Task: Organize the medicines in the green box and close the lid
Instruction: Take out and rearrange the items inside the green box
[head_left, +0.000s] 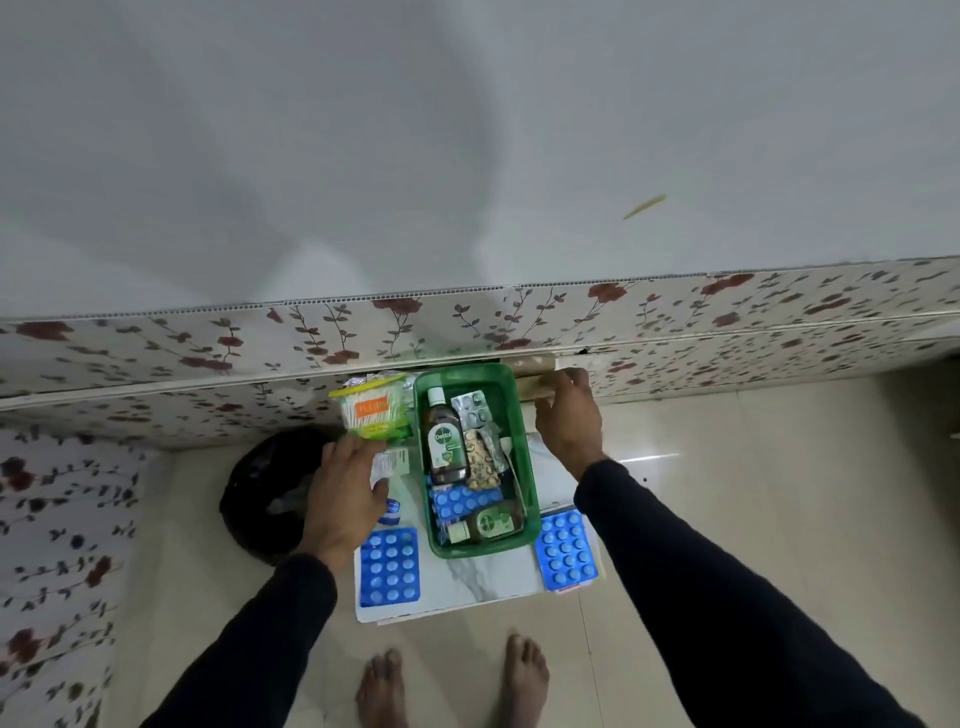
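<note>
The green box (525, 457) stands open on a small marble-top table (483, 577). Inside lie a brown Dettol bottle (444, 441), a silver pill strip (470, 405), a beige strip (480, 460), a blue blister pack (462, 501) and a smaller bottle (485, 525). My left hand (348, 488) grips a small white carton (392, 462) just left of the box. My right hand (569, 415) closes around a beige roll (532, 387) at the box's far right corner. Two more blue blister packs (389, 566) (567, 551) flank the box. I cannot make out a lid.
A cotton-swab tub (371, 410) sits at the far left of the box, and a small blue-capped jar (390, 509) lies under my left hand. A black bag (270, 493) stands left of the table. A floral panel (467, 332) runs behind. My bare feet (452, 686) are on the tiled floor.
</note>
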